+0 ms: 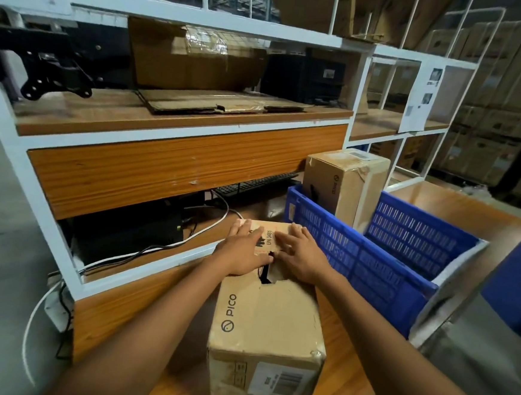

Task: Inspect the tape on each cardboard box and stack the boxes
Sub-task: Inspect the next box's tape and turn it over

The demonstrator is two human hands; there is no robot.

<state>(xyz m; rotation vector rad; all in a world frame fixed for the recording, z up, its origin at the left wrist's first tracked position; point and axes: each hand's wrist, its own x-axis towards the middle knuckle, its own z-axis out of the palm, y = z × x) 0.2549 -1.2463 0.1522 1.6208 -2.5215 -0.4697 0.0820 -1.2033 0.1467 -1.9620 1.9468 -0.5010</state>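
Finds PICO cardboard box (268, 319) lying on wooden table (344, 387), long axis pointing away toward the shelving, barcode end nearest. Records left hand (244, 252) and right hand (302, 258) flat on far top face, fingers straight, gripping nothing. Notes second box (344, 182) upright in blue crate (372, 268).

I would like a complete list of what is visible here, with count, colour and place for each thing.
PICO box: one, brown, on the wooden table.
second box: one, brown, standing in the crate.
crate: one, blue, right of the PICO box.
loose cardboard: several pieces, brown, on the shelf board.
shelf unit: one, white frame with wooden boards, behind the table.
cables: several, white and black, low at left.
stacked cartons: many, brown, far right.
left hand: one, flat on top of the PICO box.
right hand: one, flat beside it on the same top.
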